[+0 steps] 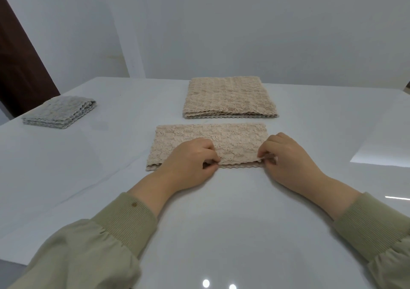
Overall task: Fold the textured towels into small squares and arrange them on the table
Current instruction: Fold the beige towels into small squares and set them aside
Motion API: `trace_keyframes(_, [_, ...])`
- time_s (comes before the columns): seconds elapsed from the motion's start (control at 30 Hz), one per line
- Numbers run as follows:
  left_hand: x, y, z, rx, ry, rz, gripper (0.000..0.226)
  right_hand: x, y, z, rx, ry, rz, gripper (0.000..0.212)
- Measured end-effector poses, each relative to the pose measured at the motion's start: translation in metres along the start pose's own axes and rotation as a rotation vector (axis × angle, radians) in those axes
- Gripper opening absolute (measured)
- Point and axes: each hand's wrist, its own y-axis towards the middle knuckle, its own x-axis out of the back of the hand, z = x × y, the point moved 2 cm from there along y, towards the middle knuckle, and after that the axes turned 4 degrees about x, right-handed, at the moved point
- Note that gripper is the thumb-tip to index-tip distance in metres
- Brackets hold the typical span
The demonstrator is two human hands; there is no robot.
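Note:
A beige textured towel (221, 137), folded into a long strip, lies on the white table (221, 211) in front of me. My left hand (188, 162) pinches its near edge about the middle of the strip. My right hand (288, 155) pinches the same edge at the near right corner. Behind it lies a stack of beige towels (228, 97), folded wider. A grey towel (60, 113), folded into a small square, rests at the far left of the table.
The table's left edge runs close to the grey towel, with a dark brown door (20, 66) beyond. A white wall (244, 22) stands behind the table. Bright light patches fall on the right side of the tabletop (381, 151).

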Motion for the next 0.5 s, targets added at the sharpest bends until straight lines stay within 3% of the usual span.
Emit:
trace_keyframes(0.13, [-0.0006, -0.0007, -0.0013, 0.006, -0.003, -0.028, 0.007, 0.0060, 0.0004, -0.0011, -0.089, -0.034, -0.062, 0.028])
trace_keyframes(0.33, [-0.0001, -0.0013, -0.0035, 0.008, -0.013, -0.027, 0.011, 0.0077, 0.0004, 0.0031, -0.064, -0.085, -0.062, 0.017])
trace_keyframes(0.43, [0.0010, -0.0023, -0.0028, -0.015, -0.016, -0.026, 0.019, 0.0031, -0.0018, 0.0007, -0.114, -0.057, 0.042, 0.024])
trace_keyframes(0.5, [0.0017, -0.0025, -0.0020, -0.017, -0.013, -0.037, 0.014, 0.0075, -0.0021, 0.0009, -0.193, 0.007, -0.033, 0.029])
